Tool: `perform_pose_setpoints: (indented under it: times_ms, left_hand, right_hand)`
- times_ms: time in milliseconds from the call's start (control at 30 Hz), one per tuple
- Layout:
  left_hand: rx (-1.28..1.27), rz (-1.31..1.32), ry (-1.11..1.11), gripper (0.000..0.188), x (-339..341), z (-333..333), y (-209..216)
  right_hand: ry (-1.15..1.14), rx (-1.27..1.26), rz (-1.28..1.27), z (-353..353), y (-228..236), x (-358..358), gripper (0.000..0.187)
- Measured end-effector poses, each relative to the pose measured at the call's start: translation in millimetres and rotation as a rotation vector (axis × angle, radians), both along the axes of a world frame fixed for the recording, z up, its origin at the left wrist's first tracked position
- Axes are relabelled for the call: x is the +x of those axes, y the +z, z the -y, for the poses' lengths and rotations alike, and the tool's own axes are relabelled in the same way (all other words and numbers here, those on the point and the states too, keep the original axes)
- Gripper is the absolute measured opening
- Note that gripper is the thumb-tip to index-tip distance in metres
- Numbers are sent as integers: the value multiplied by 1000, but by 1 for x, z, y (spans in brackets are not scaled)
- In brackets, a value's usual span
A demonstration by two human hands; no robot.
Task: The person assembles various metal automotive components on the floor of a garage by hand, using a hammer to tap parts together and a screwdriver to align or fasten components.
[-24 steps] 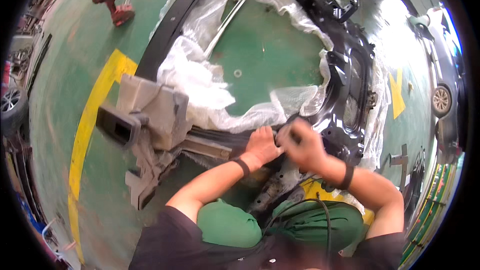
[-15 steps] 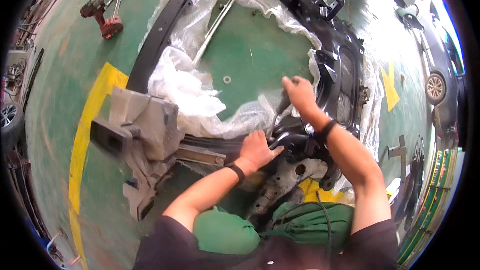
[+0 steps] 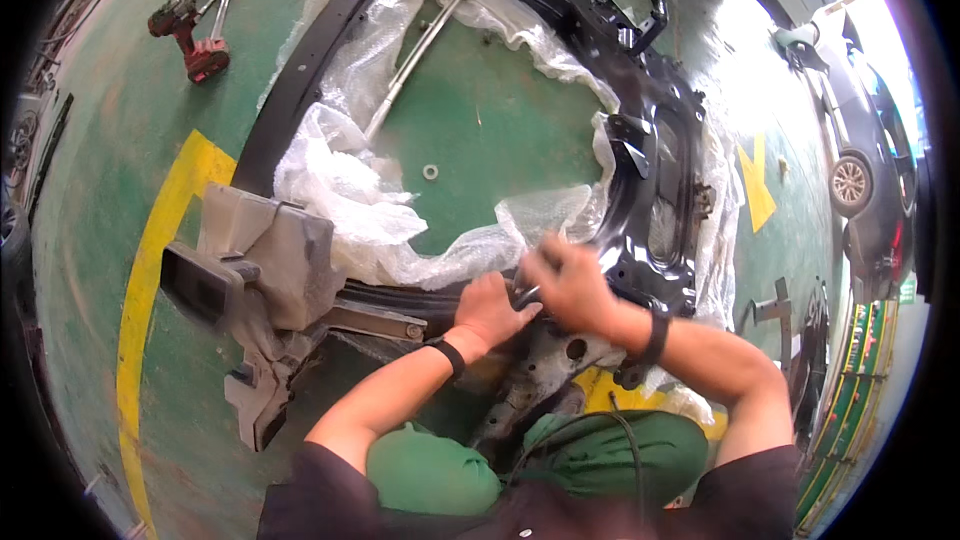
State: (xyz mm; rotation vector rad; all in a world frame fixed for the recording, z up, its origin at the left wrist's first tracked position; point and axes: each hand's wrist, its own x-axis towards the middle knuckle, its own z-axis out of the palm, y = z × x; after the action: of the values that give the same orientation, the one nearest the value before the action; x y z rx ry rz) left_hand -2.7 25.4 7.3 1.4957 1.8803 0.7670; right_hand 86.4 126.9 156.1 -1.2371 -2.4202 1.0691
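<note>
right hand (image 3: 575, 285): back down from the raised reach, now beside left hand (image 3: 490, 308) on black frame (image 3: 660, 210).

Red cordless drill (image 3: 190, 28) on green floor (image 3: 110, 140), loose washer (image 3: 430, 172); yellow floor stripe (image 3: 150, 270), parked dark car (image 3: 868, 155)

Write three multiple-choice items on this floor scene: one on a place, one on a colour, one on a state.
1. Where does the red power drill lie?
A. upper left floor
B. on the black frame
C. beside the car

2. What colour is the floor stripe?
A. white
B. yellow
C. blue

3. How do the left hand and right hand stand?
A. far apart
B. close together at the black frame
C. both on the drill

Answers: 1 A, it lies on green floor, upper left. 2 B, the curved band is yellow. 3 B, both hands meet at the frame's near edge.
</note>
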Motion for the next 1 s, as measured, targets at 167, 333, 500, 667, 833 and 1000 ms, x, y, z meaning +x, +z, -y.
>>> perform_pose_setpoints:
  times_ms: [167,333,500,667,833,1000]
  left_hand:
    - [61,-42,-47,59,-1,0,-3]
    - [19,-62,8,72,10,-3,-2]
    - [111,-114,-91,64,5,-2,-38]
    - [42,-54,-11,70,8,-5,0]
    - [-30,-111,-49,39,-2,4,-23]
    - [-12,-93,4,69,8,-1,-4]
  right_hand:
    - [275,32,-52,10,18,-5,20]
    - [-60,206,56,-41,-10,-7,36]
    - [181,32,-118,14,9,-2,29]
    - [-174,110,15,-89,-31,-14,34]
    - [383,117,-108,37,12,7,15]
    - [-18,1,5,-38,-11,-23,30]
